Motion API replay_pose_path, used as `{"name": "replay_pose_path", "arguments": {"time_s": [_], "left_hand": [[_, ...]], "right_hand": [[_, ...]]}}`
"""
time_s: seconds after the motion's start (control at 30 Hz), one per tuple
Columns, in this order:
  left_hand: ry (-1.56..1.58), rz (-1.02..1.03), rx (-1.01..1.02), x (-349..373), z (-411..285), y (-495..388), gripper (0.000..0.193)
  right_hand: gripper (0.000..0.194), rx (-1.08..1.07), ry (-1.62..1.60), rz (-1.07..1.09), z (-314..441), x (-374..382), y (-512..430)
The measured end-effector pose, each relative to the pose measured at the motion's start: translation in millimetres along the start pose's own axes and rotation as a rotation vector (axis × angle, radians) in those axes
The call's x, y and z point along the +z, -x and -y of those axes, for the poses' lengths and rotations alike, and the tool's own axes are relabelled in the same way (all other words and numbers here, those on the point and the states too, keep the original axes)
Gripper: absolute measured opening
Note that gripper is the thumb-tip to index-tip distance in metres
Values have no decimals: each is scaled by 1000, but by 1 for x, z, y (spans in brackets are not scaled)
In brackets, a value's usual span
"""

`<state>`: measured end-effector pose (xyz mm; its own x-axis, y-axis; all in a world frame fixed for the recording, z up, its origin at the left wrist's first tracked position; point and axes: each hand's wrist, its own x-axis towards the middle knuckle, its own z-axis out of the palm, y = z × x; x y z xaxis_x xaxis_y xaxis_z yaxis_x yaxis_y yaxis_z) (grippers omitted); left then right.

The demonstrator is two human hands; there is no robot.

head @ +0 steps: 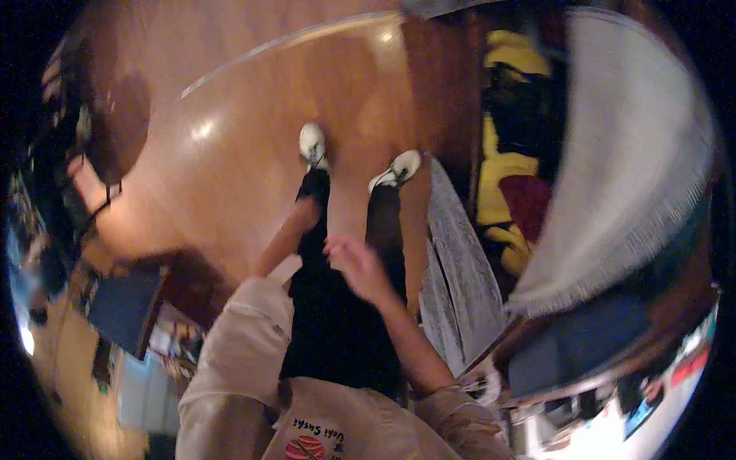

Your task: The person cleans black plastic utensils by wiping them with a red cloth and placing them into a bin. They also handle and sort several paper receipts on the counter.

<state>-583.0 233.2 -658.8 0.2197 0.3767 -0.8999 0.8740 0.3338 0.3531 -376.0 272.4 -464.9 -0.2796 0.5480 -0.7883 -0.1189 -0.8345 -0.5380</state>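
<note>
Both hands are low in front of me, over my black trousers. My left hand is beside the left trouser leg, at the end of a bare forearm. Its fingers cannot be made out. My right hand hangs before the right thigh, blurred, with its fingers partly bent. I see no clear object in either hand. Below them my white shoes stand apart on the brown wooden floor.
At my right, a white fringed cloth drapes beside yellow items and a maroon cloth. A grey patterned cloth lies near my right leg. Dark-topped furniture and a pale blue container stand at lower left.
</note>
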Motion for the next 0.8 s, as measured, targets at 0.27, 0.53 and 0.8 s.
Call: {"name": "replay_pose_path", "arguments": {"time_s": [0.27,0.53,0.8], "left_hand": [[188,273,-143,-26,112,82,29],[702,252,-94,-264,70,55,36],[630,23,220,-265,-67,110,29]], "right_hand": [[30,-130,605,-273,-37,13,80],[28,-502,453,-615,24,-35,182],[25,-950,69,-566,63,-124,449]]}}
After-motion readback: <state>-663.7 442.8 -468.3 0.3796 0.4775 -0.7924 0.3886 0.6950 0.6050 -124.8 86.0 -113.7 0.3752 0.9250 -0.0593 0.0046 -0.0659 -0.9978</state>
